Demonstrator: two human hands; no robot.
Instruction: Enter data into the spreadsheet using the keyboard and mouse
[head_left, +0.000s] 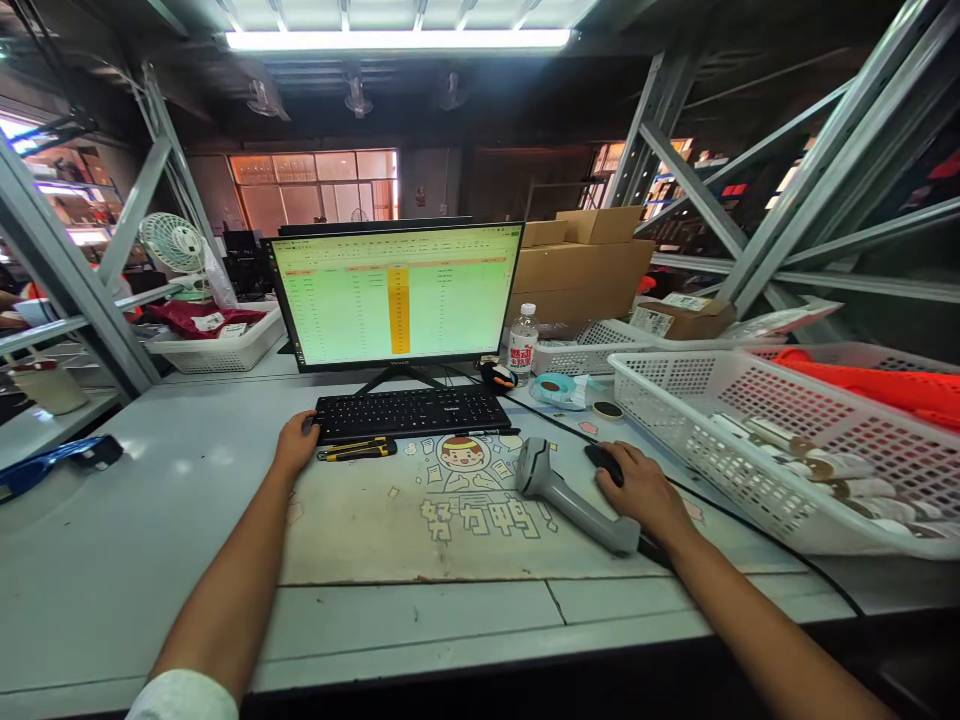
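My left hand [295, 442] is at the left end of the black keyboard [412, 410], its fingers and thumb closed about the corner. A black computer mouse [604, 462] lies under my right hand [643, 492], whose fingers wrap over it. Between my hands, a grey handheld barcode scanner [574, 500] rests on the printed desk mat [360, 540], its handle end close to my right wrist. A yellow and black utility knife [357, 450] lies just below the keyboard. Behind the keyboard stands a lit monitor [337, 310] with a spreadsheet and one orange column.
A white basket [667, 410] with several rolls and orange bags stands at right. Behind are a water bottle [523, 345], teal tape roll [553, 388] and cardboard boxes [577, 275]. Another basket [225, 350] and a blue object [56, 468] are at left. Metal posts flank the desk.
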